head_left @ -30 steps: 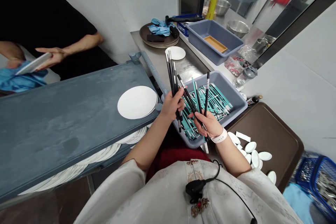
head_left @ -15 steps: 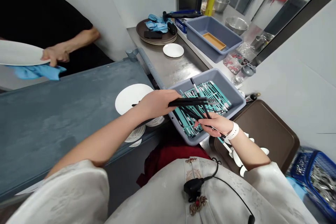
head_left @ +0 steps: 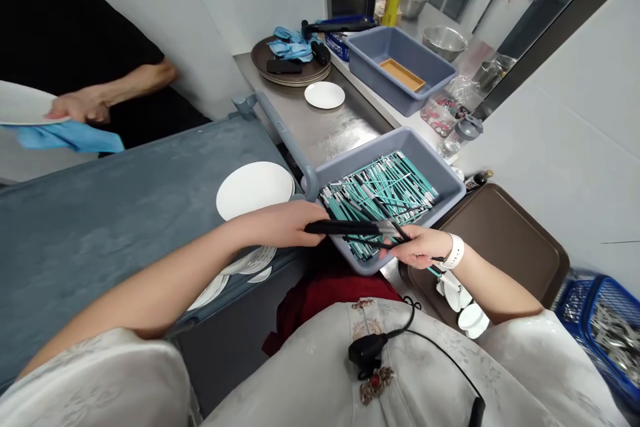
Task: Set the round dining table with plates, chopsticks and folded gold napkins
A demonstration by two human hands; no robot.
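Note:
Closed round a bundle of black chopsticks (head_left: 345, 227), my left hand (head_left: 285, 223) is at the near left edge of a grey-blue tub (head_left: 425, 140). The bundle's silvery ends point right, close to my right hand (head_left: 417, 247). That hand is closed on a few chopsticks, which stick out past both sides of the palm over the tub's near rim. Many teal and black chopsticks (head_left: 400, 180) lie in loose layers inside the tub. A white strap (head_left: 455, 252) circles my right wrist.
White plates (head_left: 255, 190) sit on a grey cart (head_left: 125, 213) at left. Across it, a person's hand (head_left: 83, 107) holds a white plate and blue cloth. White spoons (head_left: 473, 320) lie on a brown tray (head_left: 500, 240); a blue cutlery basket (head_left: 600, 287) is beyond. Behind stands another tub (head_left: 400, 43).
My left hand has come down and nearer with its bundle, from above the tub's chopsticks to its near left edge. My right hand has shifted slightly right and nearer.

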